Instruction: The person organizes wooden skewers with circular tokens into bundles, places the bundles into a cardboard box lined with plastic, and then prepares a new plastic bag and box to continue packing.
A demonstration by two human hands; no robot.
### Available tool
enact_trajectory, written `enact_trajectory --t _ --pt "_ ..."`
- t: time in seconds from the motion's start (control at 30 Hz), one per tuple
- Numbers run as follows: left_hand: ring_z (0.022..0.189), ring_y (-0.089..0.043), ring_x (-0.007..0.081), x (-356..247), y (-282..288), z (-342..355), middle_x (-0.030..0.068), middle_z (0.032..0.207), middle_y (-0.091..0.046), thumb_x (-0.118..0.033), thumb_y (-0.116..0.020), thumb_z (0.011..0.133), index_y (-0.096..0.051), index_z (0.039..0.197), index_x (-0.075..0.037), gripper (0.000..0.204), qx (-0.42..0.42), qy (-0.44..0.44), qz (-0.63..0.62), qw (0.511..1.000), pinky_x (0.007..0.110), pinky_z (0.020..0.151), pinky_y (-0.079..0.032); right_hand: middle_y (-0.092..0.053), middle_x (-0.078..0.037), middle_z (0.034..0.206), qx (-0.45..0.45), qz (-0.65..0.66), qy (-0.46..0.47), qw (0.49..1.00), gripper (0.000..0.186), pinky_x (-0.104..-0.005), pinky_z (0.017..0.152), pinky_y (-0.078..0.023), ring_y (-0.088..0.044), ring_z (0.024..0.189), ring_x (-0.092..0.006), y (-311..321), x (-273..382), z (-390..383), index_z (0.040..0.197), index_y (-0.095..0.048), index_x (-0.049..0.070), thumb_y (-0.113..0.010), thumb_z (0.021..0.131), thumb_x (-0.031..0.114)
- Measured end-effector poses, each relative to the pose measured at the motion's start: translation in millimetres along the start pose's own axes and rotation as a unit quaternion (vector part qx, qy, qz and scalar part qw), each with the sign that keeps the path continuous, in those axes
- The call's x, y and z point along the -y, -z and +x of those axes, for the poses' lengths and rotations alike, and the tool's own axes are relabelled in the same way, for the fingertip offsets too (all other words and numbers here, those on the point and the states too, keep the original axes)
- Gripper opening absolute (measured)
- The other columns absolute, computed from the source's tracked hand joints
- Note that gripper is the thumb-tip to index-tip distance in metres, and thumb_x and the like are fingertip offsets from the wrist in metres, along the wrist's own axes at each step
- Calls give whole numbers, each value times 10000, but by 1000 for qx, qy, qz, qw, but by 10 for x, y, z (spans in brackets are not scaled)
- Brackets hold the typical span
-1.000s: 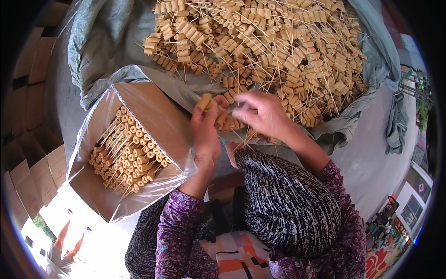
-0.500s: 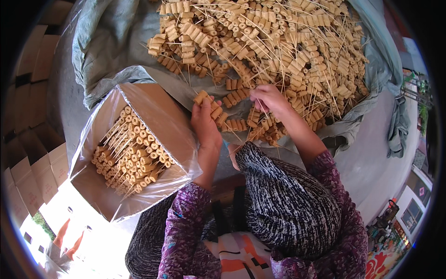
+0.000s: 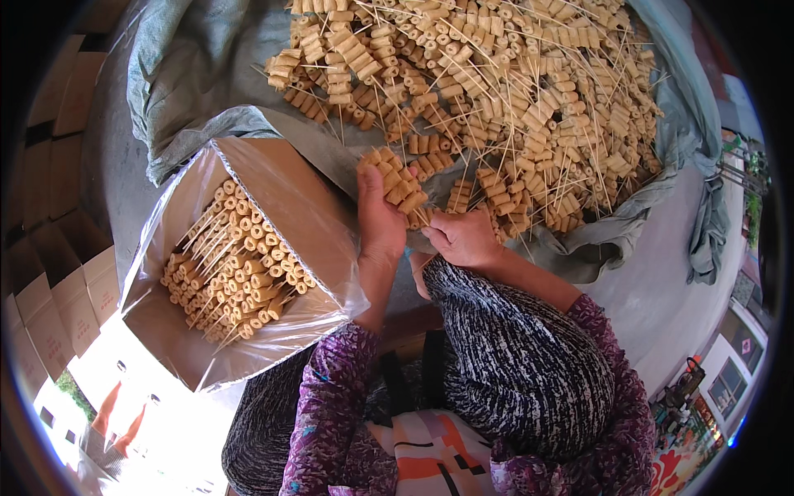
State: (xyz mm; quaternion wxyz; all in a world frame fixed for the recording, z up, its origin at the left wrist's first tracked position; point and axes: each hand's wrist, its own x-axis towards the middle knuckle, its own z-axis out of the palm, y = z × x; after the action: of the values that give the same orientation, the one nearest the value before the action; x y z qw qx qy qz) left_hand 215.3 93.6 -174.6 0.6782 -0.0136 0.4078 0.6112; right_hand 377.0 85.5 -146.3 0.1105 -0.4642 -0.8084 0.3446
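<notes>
My left hand (image 3: 379,215) grips a bunch of skewers (image 3: 394,175) threaded with short, tan hollow tube pieces, raised just beside the box. My right hand (image 3: 463,240) is closed at the bare stick ends of that bunch, below and right of my left hand. A large heap of similar skewers (image 3: 538,91) lies beyond my hands on a crumpled grey-green sheet (image 3: 174,83). To my left, a plastic-lined cardboard box (image 3: 165,331) holds many such skewers (image 3: 256,248) stacked side by side, with the tube ends facing up.
Cardboard boxes (image 3: 83,298) line the far left edge. The pale grey surface (image 3: 662,264) under the sheet curves down at the right, where a bunched cloth (image 3: 703,231) hangs. My dark knitted-clad leg (image 3: 521,364) is below my hands. Assorted clutter (image 3: 678,397) stands at the lower right.
My right hand has moved down from the heap to my left hand's bunch and closed on its sticks. The bunch in my left hand now shows more skewers, side by side.
</notes>
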Motion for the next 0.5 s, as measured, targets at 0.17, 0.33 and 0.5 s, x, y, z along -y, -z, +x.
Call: enact_trajectory --t 0.17,0.33,0.5 --pt "1012 -630 238 -24 -19 -16 67 1173 -588 -287 -557 994 -436 1306 -106 380 -78 -120 91 986 379 826 -531 -591 -88 594 -28 -14 1 1000 176 -363 452 -476 -593 478 -229 204 -185 346 720 -600 77 -675 838 183" --pt "967 -649 231 -58 -110 -20 67 1170 -591 -252 -547 1000 -432 1306 -102 360 -77 -157 111 978 367 791 -544 -631 -36 805 -20 -307 236 922 128 -328 606 -519 -615 864 -207 -42 -536 806 825 -655 89 -636 708 135" --pt "963 -649 232 -118 -143 -56 71 1173 -593 -229 -544 997 -441 1300 -98 346 -76 -131 105 983 366 793 -543 -646 9 866 19 -378 193 905 168 -323 652 -522 -613 879 -203 -272 -748 775 901 -704 151 -629 755 116"
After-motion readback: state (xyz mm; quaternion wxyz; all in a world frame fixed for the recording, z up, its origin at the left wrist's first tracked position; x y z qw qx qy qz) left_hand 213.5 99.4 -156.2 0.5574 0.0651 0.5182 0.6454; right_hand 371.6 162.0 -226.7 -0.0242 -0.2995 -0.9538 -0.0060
